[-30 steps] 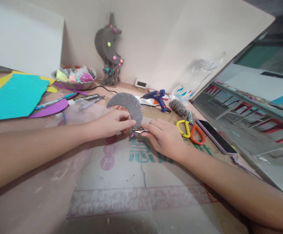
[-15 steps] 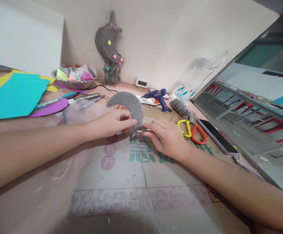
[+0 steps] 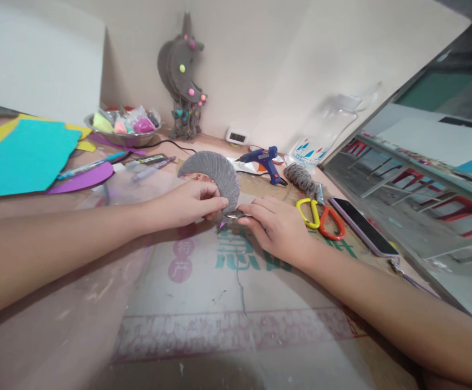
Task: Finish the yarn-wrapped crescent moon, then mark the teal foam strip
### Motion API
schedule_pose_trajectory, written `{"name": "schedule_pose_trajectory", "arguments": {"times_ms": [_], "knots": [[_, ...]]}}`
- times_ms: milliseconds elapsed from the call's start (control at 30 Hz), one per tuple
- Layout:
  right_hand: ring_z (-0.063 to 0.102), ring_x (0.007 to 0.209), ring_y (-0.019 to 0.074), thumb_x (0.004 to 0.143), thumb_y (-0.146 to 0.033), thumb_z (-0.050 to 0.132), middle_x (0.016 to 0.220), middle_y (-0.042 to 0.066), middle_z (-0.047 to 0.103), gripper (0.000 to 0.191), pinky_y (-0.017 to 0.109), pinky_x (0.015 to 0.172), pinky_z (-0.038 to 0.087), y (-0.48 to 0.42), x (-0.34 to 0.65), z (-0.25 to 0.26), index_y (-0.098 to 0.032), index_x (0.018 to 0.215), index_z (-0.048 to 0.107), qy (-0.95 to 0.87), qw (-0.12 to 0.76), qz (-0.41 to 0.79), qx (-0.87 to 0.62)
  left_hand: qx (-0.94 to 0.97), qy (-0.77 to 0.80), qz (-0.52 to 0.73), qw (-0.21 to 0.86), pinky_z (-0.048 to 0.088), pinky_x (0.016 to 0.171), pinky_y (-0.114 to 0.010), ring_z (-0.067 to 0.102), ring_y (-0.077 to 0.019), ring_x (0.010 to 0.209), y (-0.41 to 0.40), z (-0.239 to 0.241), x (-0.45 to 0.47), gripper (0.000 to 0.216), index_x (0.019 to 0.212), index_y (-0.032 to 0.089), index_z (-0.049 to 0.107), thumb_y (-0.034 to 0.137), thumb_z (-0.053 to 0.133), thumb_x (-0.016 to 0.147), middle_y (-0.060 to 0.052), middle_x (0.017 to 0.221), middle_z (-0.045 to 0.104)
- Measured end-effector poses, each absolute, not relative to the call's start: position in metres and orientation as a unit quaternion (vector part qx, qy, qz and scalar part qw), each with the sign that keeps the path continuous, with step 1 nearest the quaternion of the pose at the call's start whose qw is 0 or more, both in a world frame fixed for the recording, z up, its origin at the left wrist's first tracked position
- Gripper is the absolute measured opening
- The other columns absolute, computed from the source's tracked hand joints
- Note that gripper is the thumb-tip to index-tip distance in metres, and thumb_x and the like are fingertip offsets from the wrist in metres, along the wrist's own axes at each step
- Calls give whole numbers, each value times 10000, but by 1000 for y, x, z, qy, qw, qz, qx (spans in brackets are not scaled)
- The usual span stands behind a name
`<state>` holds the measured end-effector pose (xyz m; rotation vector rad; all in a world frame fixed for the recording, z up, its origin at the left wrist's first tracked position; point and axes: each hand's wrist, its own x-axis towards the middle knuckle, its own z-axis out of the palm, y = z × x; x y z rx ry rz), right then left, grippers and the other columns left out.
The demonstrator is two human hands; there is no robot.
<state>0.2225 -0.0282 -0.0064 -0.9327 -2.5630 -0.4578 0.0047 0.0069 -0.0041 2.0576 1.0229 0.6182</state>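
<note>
My left hand (image 3: 191, 205) pinches the lower end of a grey yarn-wrapped crescent (image 3: 216, 172), holding it upright on the table. My right hand (image 3: 275, 225) rests just to the right of it, fingers curled around a small metal tool (image 3: 236, 216) whose tip points at the crescent's lower tip. I cannot make out exactly what the tool is. Both hands lie on a clear plastic sheet over printed cardboard (image 3: 228, 303).
A blue glue gun (image 3: 262, 161), a bundle of grey yarn (image 3: 299, 179), yellow and orange scissors (image 3: 321, 216) and a phone (image 3: 361, 226) lie to the right. Left are teal and yellow felt sheets (image 3: 20, 157), pens (image 3: 93, 165) and a bowl of pompoms (image 3: 124, 129). A finished moon decoration (image 3: 183, 81) leans on the wall.
The hands and crescent stay nearly still; my right hand has edged slightly closer to the crescent's tip.
</note>
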Motion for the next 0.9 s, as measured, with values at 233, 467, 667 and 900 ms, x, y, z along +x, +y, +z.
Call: {"name": "schedule_pose_trajectory", "arguments": {"times_ms": [233, 467, 667, 900], "knots": [[514, 710, 173, 925, -307, 465, 777, 53, 634, 253, 286, 628, 359, -27, 222, -8, -134, 976, 642, -907, 181, -194, -326, 804, 395, 241, 373, 419, 594, -243, 562, -122, 617, 7, -4, 5, 314, 630, 177, 525, 390, 469, 852, 9, 631, 629], [525, 701, 166, 937, -308, 435, 773, 61, 633, 269, 280, 631, 368, -28, 223, -6, -135, 966, 638, -909, 207, -141, -334, 810, 386, 247, 366, 402, 574, -235, 541, -109, 586, 10, -8, 5, 328, 626, 175, 519, 399, 471, 861, 21, 607, 605], [470, 579, 111, 865, -400, 533, 691, 2, 567, 266, 228, 537, 349, -28, 217, -4, -151, 931, 600, -813, 325, 124, -467, 825, 360, 258, 351, 402, 593, -235, 540, -108, 603, 11, -10, 4, 348, 619, 173, 516, 406, 464, 873, 19, 605, 587], [417, 584, 95, 825, -333, 550, 635, -29, 482, 193, 226, 553, 329, -21, 207, -3, -160, 748, 590, -740, 338, 344, -470, 846, 361, 241, 310, 366, 534, -228, 485, -109, 569, 0, -3, 6, 307, 636, 178, 480, 369, 454, 874, 30, 575, 510]]}}
